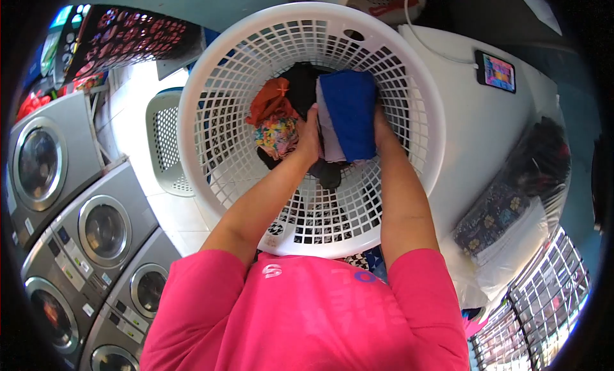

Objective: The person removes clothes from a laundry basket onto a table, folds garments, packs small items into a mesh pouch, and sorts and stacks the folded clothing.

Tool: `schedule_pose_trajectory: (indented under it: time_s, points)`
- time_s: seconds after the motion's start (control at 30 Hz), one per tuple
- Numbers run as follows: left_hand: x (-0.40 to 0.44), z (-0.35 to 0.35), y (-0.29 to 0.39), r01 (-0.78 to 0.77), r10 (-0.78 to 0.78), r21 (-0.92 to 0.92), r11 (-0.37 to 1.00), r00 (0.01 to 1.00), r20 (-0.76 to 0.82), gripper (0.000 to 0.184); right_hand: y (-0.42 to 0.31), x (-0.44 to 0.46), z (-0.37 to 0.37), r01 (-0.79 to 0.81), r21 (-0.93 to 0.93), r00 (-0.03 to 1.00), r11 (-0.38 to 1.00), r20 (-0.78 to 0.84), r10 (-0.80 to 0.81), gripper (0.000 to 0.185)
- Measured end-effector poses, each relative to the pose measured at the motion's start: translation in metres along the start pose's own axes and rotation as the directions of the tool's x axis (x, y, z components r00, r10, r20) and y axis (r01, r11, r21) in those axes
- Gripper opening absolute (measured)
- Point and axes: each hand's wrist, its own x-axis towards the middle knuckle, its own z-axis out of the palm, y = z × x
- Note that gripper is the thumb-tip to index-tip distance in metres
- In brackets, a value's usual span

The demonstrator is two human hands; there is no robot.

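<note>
Both my arms reach down into a tall white plastic laundry basket [198, 134] with slotted walls. Between my hands is a folded stack of clothes [348, 115], blue on the outer side and greyish lilac on the other. My left hand [309, 135] presses against the lilac side, fingers partly hidden. On the blue side my right hand [382, 128] holds the stack, its fingers mostly out of sight behind the cloth. Beside the stack lie an orange-red garment [270, 101], a floral cloth [277, 137] and black clothes [300, 83].
Several front-loading washing machines [105, 230] stand at the left. A grey-green slotted basket [167, 141] is on the tiled floor. At right, a white table [441, 83] carries a phone [495, 71] with a cable and bagged fabric [492, 217]. A black wire rack [543, 307] stands lower right.
</note>
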Motion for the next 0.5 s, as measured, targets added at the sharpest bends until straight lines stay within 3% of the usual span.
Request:
schedule_pose_trajectory:
  time_s: [0.03,0.07,0.1,0.17,0.23,0.37,0.43,0.5]
  points:
    - [-0.011,0.015,-0.009,-0.167,0.215,0.275,0.947,0.964,-0.156,0.098,0.001,-0.008,0.006,0.063,-0.023,0.997,0.998,-0.045,-0.064,0.090]
    - [-0.022,0.029,-0.012,-0.278,0.462,0.548,0.789,0.857,-0.231,0.108,-0.002,-0.016,0.012,0.077,-0.016,0.996,0.997,-0.053,-0.077,0.090]
    - [-0.044,0.047,-0.006,-0.240,0.480,0.664,0.708,0.854,-0.203,0.112,-0.003,-0.026,0.018,0.106,-0.001,0.994,0.994,-0.013,-0.106,0.082]
    - [-0.014,0.031,-0.013,-0.262,0.490,0.670,0.694,0.854,-0.174,0.113,-0.008,-0.035,0.029,0.160,0.018,0.987,0.987,0.018,-0.160,0.075]
    - [-0.002,0.024,-0.016,-0.262,0.478,0.653,0.711,0.861,-0.174,0.112,-0.003,-0.037,0.030,0.068,0.049,0.998,0.996,-0.022,-0.067,0.071]
    - [-0.002,0.020,-0.018,-0.277,0.486,0.671,0.688,0.862,-0.142,0.111,-0.001,-0.037,0.028,0.113,0.143,0.994,0.983,-0.010,-0.112,0.082]
    - [-0.004,0.018,-0.018,-0.311,0.455,0.604,0.734,0.885,-0.097,0.109,-0.016,-0.066,0.042,0.178,0.170,0.977,0.969,-0.146,-0.154,0.070]
    - [-0.009,0.021,-0.016,-0.311,0.448,0.604,0.734,0.890,-0.088,0.109,-0.012,-0.039,0.029,0.124,0.197,0.992,0.973,-0.049,-0.116,0.071]
